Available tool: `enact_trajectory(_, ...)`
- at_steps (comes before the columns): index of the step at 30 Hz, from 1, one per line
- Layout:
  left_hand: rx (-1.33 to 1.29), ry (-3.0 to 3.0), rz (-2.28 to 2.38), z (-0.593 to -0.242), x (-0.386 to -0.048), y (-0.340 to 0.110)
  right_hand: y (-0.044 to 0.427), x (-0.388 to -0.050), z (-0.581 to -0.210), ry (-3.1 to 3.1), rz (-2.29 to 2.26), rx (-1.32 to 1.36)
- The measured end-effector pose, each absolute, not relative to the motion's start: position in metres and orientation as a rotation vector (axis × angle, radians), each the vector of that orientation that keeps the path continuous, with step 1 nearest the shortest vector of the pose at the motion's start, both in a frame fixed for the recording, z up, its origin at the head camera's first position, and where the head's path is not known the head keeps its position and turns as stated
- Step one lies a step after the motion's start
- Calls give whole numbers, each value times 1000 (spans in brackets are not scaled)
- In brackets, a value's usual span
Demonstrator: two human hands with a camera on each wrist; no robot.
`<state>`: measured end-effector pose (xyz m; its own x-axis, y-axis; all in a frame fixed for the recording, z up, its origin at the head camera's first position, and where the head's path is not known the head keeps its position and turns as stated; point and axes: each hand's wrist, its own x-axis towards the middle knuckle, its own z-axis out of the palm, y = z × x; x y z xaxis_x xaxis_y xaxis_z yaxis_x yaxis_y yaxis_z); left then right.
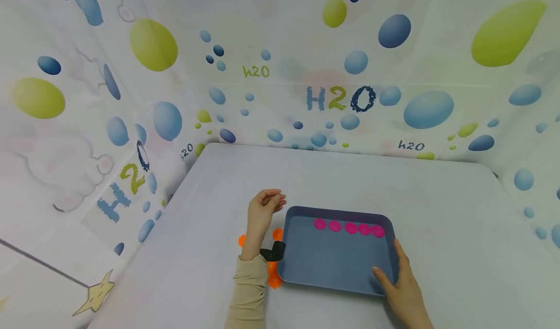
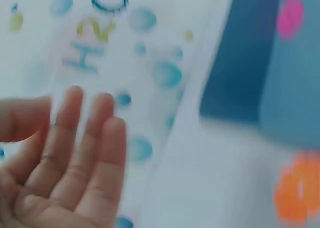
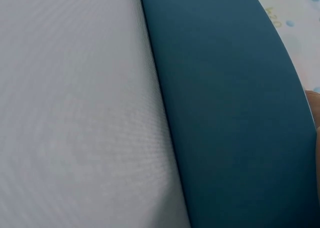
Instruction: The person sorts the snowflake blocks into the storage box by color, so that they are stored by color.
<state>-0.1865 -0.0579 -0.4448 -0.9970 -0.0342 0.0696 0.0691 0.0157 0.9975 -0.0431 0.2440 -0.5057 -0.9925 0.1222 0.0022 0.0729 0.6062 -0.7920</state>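
Note:
A blue-grey rectangular tray lies on the white table. Several pink scalloped discs form a row inside it along the far wall. My right hand holds the tray's near right corner, thumb over the rim and fingers along the outer side. My left hand is raised just left of the tray's far left corner, fingers loosely bent and nothing visible in them. Beneath and beside the left wrist lie several orange scalloped discs, partly hidden by the forearm. In the left wrist view an orange disc appears blurred.
A white-covered table extends around the tray. Behind it and at both sides hangs a curtain printed with drops and "H2O" lettering. A black wrist strap sits on the left wrist, close to the tray's left wall.

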Motion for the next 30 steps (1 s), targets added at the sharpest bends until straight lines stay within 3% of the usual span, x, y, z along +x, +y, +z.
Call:
enact_trajectory(12,-190,-2704,-1847,-497,-174,-85,242,-42,-507,-2755,1367,-147)
enact_trajectory(19,-294,-2791,-1565,-500,-171,-81,241,-41,-506,-2769,1348,-181)
enact_trajectory(30,-224,-2956,-1275,-493,-174,-78,241,-41,-506,-2782,1366,-199)
